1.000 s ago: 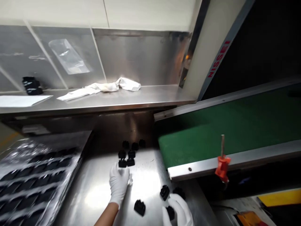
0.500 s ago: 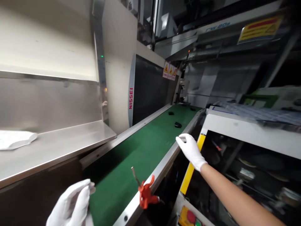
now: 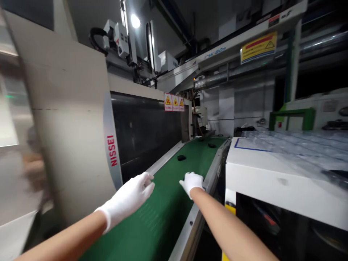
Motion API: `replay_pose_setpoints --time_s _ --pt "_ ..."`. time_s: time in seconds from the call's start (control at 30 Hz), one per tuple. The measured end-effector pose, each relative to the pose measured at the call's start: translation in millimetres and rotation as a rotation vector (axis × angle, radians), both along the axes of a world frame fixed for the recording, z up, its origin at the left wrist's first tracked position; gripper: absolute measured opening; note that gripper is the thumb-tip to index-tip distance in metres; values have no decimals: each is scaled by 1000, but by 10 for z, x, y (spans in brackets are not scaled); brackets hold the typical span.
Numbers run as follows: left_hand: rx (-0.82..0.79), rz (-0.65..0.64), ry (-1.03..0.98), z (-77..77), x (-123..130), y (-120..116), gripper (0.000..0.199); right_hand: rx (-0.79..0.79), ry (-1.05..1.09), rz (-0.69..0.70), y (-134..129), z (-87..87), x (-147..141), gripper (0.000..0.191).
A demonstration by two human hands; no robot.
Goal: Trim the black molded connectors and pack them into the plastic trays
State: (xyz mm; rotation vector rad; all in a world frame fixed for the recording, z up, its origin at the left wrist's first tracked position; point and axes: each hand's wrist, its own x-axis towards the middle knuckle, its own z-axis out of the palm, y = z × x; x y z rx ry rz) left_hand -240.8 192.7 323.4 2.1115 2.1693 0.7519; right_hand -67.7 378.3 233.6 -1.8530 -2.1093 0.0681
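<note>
At the far left, a blurred grey metal surface (image 3: 13,181) borders a tall cream machine housing (image 3: 65,137), whose curved edge carries red "NISSEI" lettering (image 3: 112,150) on a pale blue-grey strip. In front of that edge the left hand (image 3: 130,195), in a white fabric glove, reaches forward over the near left side of a long green conveyor belt (image 3: 168,203); its fingers are loosely bent, thumb apart from them, with nothing visible in the gap. Behind it stretches a dark, glossy rectangular machine panel (image 3: 148,130), and at its upper right corner hang three red-edged warning labels with yellow triangles (image 3: 174,102). On the belt, a small black moulded part (image 3: 181,157) lies beyond both hands, ahead and slightly left of the right hand (image 3: 192,183). That hand, also white-gloved, is palm down low over the belt with fingers curled; its back hides the grip, so I cannot tell whether it grasps anything. A second small black part (image 3: 212,145) lies farther along, ahead and to its right, well apart from it. Past the silver metal rail (image 3: 187,235) stands a white-topped table (image 3: 252,174) bearing clear plastic trays (image 3: 304,148), with a green metal frame (image 3: 308,117) behind.
</note>
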Motion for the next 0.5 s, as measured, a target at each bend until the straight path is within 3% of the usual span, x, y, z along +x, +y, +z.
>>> replay_pose_setpoints --time_s 0.1,0.23,0.37,0.5 --pt "-12 72 89 -149 154 1263 45 -39 -12 57 81 -19 -34 22" --pt "-1 92 100 -410 384 2637 57 -70 -6 136 -10 -121 -112 24" --pt "-12 113 120 -551 668 3444 58 -86 -54 209 -69 -292 -316 22" --pt "-51 96 144 -604 829 3837 55 186 24 538 173 -476 -300 30"
